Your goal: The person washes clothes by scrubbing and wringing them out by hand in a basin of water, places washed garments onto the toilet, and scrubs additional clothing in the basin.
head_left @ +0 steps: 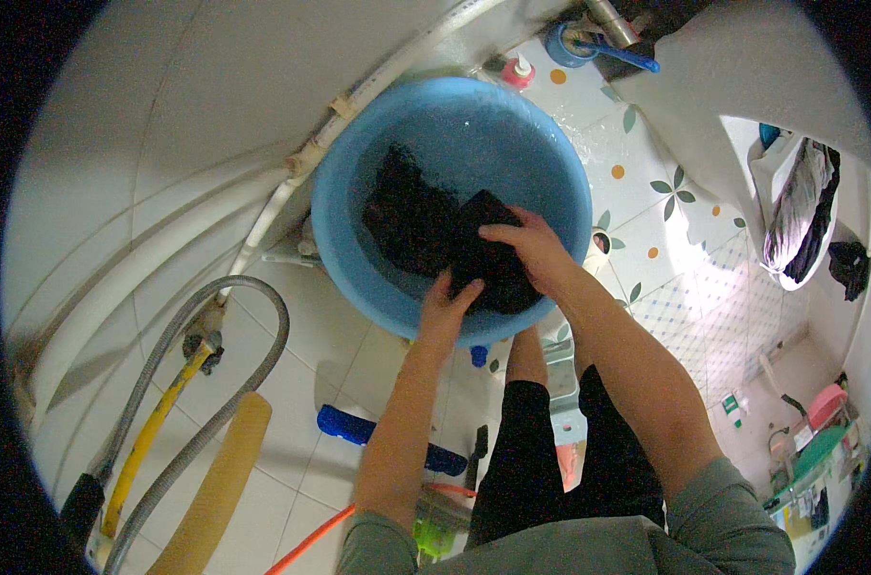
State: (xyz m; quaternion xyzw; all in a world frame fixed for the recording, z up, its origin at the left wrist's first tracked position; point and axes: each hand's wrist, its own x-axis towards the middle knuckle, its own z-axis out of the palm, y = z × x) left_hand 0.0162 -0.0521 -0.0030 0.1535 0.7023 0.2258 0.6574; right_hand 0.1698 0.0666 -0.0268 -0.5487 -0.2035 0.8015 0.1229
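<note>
A large round blue basin stands on the floor in front of me, with water in it. Black wet cloth is bunched at its near side, partly lifted against the rim. More dark cloth lies in the water to the left; whether it is the same piece, I cannot tell. My right hand grips the bunched cloth from the right, thumb on top. At its lower left edge my left hand pinches it between thumb and fingers. The cloth hides some fingertips, and its garment type does not show.
Pipes run along the left wall, with a grey hose looping below. A blue brush head lies on the tiles. Beyond the basin stand a pink pump bottle and a blue dipper. Laundry sits in an opening at right.
</note>
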